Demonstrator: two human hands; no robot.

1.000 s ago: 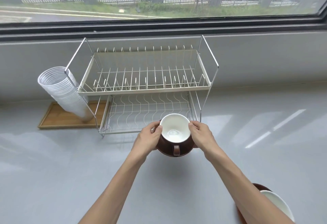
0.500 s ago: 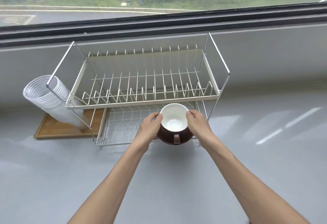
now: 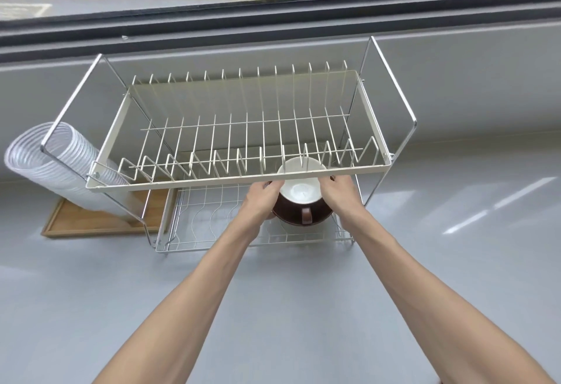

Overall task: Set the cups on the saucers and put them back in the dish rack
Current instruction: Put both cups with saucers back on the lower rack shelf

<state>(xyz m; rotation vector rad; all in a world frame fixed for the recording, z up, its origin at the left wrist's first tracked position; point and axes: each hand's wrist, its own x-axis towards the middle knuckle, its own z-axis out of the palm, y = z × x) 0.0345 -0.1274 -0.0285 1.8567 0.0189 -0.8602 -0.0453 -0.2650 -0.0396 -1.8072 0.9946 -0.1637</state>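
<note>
The cup [image 3: 300, 192] was white inside and dark brown outside, its handle a lighter reddish brown. The saucer [image 3: 299, 219] under it was dark brown. The dish rack [image 3: 243, 141] had a cream upper tier and a bare silver wire frame and lower tier. At nine o'clock, the stacked plastic cups [image 3: 54, 165] were clear with whitish ringed rims, on a honey-coloured wooden tray [image 3: 100, 223]. The counter [image 3: 303, 307] was plain pale grey.

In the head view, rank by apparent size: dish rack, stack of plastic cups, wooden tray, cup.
1. dish rack
2. stack of plastic cups
3. wooden tray, partly hidden, so unsure against the stack
4. cup
</note>
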